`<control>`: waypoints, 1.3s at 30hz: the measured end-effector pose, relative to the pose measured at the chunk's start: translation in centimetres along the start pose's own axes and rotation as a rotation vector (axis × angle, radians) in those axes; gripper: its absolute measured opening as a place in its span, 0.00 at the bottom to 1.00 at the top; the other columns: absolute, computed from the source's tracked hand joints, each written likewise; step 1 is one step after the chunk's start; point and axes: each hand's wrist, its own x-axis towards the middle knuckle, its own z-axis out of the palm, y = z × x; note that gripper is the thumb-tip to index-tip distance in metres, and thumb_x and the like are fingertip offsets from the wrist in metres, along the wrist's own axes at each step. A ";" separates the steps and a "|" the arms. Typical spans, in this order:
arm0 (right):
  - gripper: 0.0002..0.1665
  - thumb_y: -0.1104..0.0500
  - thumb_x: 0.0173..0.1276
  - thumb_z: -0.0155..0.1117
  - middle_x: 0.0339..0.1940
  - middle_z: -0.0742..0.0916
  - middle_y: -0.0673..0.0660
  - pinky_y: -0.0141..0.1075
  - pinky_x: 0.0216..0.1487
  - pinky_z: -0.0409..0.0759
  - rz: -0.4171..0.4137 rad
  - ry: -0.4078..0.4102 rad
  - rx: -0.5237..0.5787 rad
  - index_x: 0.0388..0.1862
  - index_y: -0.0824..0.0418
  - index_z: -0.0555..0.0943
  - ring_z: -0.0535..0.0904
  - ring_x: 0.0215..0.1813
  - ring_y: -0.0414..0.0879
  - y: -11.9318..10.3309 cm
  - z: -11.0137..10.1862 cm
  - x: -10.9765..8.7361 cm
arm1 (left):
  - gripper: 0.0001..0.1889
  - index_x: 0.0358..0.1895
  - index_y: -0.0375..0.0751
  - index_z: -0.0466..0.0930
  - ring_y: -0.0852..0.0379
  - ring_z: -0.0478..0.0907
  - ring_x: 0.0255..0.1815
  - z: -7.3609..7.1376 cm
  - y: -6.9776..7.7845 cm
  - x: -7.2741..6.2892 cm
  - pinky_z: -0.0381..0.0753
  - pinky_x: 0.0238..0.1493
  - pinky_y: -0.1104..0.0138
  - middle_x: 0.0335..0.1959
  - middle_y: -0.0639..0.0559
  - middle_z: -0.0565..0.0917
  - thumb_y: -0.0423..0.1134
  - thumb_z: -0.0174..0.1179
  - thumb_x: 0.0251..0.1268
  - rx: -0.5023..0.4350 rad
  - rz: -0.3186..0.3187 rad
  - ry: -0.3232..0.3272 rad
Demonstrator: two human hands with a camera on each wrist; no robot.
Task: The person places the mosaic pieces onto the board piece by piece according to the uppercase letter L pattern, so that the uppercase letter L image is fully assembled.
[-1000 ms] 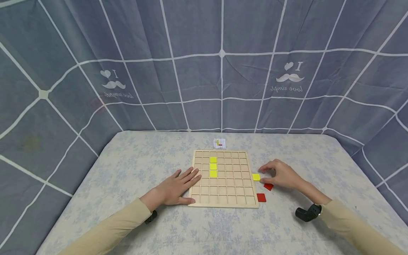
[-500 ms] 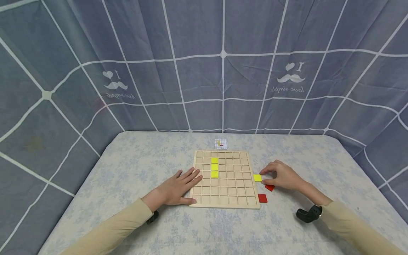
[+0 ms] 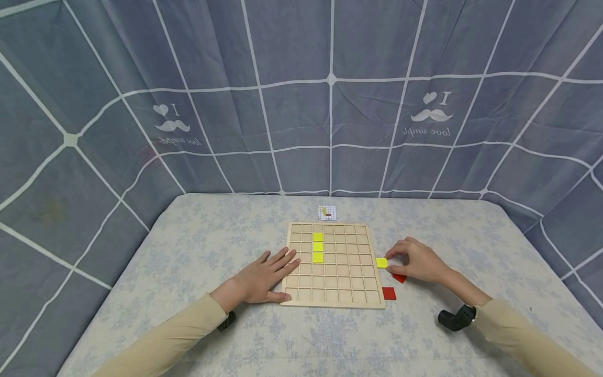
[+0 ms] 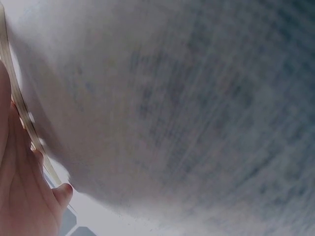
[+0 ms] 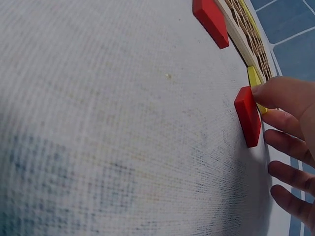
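A wooden grid board lies flat on the table, with a column of three yellow tiles in its cells. My left hand rests spread over the board's left edge; the left wrist view shows its palm side along the wooden rim. Just off the right edge, my right hand pinches a yellow square tile between thumb and index finger. Under that thumb is a red tile, partly covered in the head view. Nearer the front, another red tile lies against the board's side.
A small printed card with a coloured grid pattern lies behind the board. Pale patterned cloth covers the table. Blue-grey checked curtains stand behind it and at both sides. A black wrist device hangs below the right sleeve.
The right thumb and index finger have closed slightly on the yellow tile beside the board. The whole head view has shifted a little; the left hand stays on the board.
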 end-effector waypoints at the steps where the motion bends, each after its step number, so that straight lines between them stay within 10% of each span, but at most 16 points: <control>1: 0.10 0.50 0.53 0.76 0.35 0.85 0.41 0.38 0.40 0.77 -0.001 0.003 -0.003 0.35 0.47 0.87 0.76 0.42 0.41 0.0 0.0 0.0 | 0.43 0.78 0.48 0.44 0.48 0.41 0.80 0.0 0.0 0.0 0.53 0.74 0.45 0.80 0.47 0.45 0.66 0.45 0.68 0.001 -0.001 -0.001; 39: 0.13 0.50 0.51 0.76 0.31 0.86 0.46 0.36 0.38 0.78 -0.022 0.115 0.035 0.34 0.53 0.87 0.77 0.36 0.41 -2.7 0.6 2.7 | 0.42 0.77 0.43 0.48 0.44 0.45 0.79 -0.1 0.0 -0.1 0.53 0.75 0.49 0.79 0.42 0.49 0.64 0.46 0.69 0.030 0.036 0.031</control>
